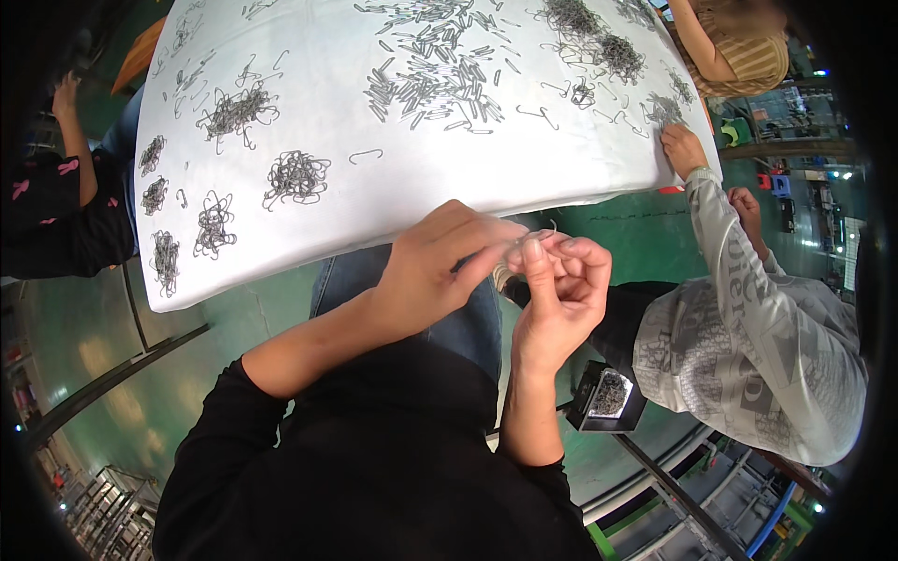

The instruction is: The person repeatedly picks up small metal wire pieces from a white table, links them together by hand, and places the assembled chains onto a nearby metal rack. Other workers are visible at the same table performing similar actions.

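My left hand (435, 262) and my right hand (566, 290) meet in front of the table's near edge, fingertips together. Between them they pinch a small, thin metal hook (553, 227); only its curved end shows, and the fingers cover the rest. Right thumb and forefinger press on it, while the other right fingers curl in. Beyond my hands a single wire hook (366, 156) lies on the white tabletop (318, 224). Left of it sits a tangled pile of wire hooks (296, 178), with a smaller pile (214, 227) farther left.
Narrow metal loops (435, 84) lie scattered at the table's far middle. More hook piles (238, 112) are at left and far right. A co-worker in a grey patterned sleeve (725, 243) reaches onto the table's right corner. A dark box of small metal parts (608, 397) stands below right.
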`<state>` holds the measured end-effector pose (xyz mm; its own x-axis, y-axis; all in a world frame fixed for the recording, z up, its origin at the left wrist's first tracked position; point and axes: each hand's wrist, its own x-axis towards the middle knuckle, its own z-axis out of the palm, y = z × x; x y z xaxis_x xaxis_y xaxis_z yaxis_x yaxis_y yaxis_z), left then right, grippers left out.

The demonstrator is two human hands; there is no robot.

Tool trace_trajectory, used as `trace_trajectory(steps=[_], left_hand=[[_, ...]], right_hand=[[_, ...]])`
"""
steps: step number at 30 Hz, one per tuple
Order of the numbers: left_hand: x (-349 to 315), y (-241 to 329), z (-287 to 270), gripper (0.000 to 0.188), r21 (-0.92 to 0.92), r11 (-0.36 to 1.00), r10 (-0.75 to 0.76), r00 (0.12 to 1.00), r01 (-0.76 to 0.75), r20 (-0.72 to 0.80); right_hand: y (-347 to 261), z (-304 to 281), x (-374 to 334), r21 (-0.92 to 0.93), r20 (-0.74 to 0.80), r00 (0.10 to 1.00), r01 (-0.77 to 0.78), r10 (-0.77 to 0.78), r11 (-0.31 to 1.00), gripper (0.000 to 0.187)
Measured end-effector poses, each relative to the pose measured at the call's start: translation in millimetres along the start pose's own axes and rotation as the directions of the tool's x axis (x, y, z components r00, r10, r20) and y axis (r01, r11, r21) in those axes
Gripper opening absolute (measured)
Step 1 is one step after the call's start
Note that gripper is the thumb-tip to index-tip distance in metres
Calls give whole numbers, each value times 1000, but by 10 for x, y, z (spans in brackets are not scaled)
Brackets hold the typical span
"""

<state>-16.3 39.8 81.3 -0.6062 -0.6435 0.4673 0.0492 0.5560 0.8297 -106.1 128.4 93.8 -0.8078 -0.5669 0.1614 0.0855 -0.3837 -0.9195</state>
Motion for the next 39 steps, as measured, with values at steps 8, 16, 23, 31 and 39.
trace_trajectory(steps=[8,16,23,31,39], left_hand=[[484,-895,-15,13,319,946,67,998,-59,-14],[955,-1393,256,13,637,770,-189,936,-46,296],[678,-704,90,13,-131,868,-419,847,480,328],[403,98,-189,13,-390,739,-406,825,550,393],[299,100,-221,10,-213,951,-178,962,222,208]], right_hand=[[17,-42,-20,-91,-1,985,170,-171,981,28],[63,-134,-70,-53,39,991,127,-125,990,26],[110,-164,-87,-150,43,995,90,-85,984,25],[114,-84,-90,-232,71,995,90,-75,969,23],[242,-193,-21,-313,112,993,76,-42,947,18]])
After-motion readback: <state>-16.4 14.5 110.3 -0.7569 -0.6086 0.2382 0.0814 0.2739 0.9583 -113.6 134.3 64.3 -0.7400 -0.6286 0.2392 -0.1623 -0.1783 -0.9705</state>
